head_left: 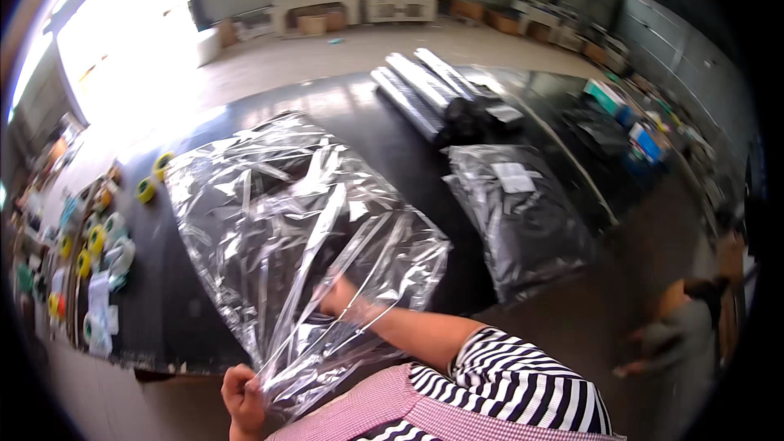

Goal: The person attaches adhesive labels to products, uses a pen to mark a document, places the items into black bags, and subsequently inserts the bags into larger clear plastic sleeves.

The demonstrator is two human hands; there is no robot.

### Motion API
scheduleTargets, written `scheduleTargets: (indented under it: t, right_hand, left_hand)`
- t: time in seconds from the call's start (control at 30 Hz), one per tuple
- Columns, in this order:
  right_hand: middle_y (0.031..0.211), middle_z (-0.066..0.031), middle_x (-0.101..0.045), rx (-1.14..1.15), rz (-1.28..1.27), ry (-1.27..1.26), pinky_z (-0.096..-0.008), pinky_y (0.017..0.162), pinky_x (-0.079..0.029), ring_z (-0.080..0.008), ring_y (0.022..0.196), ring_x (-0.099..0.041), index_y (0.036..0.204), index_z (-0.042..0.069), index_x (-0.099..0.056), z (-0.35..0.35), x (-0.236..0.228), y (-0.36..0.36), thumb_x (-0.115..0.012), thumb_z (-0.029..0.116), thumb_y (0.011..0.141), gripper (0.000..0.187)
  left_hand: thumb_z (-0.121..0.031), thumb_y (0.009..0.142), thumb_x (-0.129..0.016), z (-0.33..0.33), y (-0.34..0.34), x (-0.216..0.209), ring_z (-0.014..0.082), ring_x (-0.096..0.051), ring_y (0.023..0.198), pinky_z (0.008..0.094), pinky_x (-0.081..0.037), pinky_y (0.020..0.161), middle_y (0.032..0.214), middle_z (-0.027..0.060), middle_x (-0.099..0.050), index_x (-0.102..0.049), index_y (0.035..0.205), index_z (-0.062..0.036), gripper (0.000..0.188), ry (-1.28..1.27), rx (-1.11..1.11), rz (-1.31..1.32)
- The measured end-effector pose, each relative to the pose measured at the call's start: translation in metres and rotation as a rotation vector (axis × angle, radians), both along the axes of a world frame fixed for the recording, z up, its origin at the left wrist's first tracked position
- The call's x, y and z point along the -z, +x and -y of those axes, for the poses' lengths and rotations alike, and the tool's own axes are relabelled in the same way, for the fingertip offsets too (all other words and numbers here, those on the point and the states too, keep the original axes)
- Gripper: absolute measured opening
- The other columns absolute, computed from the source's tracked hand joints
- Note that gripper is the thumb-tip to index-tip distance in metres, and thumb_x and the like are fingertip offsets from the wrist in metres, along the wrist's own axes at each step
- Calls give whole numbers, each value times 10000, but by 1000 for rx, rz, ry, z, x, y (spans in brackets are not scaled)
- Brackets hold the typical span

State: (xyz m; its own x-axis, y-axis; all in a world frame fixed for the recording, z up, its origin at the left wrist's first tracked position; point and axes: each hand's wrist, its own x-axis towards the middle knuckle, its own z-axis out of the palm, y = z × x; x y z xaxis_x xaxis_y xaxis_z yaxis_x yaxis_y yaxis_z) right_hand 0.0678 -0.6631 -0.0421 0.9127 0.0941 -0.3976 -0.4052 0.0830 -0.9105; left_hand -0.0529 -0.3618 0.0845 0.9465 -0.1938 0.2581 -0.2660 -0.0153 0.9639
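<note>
Bag: clear plastic bag spread over black table, frame centre.
Left hand: clenched on bag's lower edge.
Right hand: inside bag, grip unclear.
Background: 1 packed black bag, right.

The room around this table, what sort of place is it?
Probably a packing workshop or small factory. A big black table holds a clear plastic bag, a filled bag and tape rolls, with benches across a bare concrete floor.

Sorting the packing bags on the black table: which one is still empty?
The clear bag nearest the person, held by the left hand with the right hand inside; the bag to its right holds dark contents.
</note>
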Motion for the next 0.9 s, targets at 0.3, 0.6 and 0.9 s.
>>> scheduleTargets:
  t: [0.3, 0.6, 0.9]
  right_hand:
    - [1033, -157, -740, 416, 371, -256, -357, 912, -558, -218, 981, -705, 1004, -53, -714, 353, -223, -207, -715, 103, 883, 198]
    - [1211, -279, -658, 706, -489, -667, -446, 959, -502, -369, 1092, -659, 1222, -154, -602, 527, -153, -187, -947, 361, 647, 846]
    - [1098, -150, -705, 651, 122, -136, -399, 899, -549, -272, 940, -695, 1224, -60, -628, 471, -166, -223, -771, 68, 763, 499]
  left_hand:
    - [-310, 1012, -611, 27, 0, -16, 109, -464, 817, 277, -418, 753, 897, 4, -514, -567, 968, -55, 263, 171, 41, -34]
    - [-197, 1012, -598, 56, 9, -27, 76, -446, 809, 247, -398, 732, 894, -37, -522, -585, 945, -73, 142, 195, 7, -189]
    - [-210, 937, -663, 72, 23, -35, 89, -431, 656, 263, -323, 587, 719, 11, -487, -567, 793, -28, 251, 253, -26, 151]
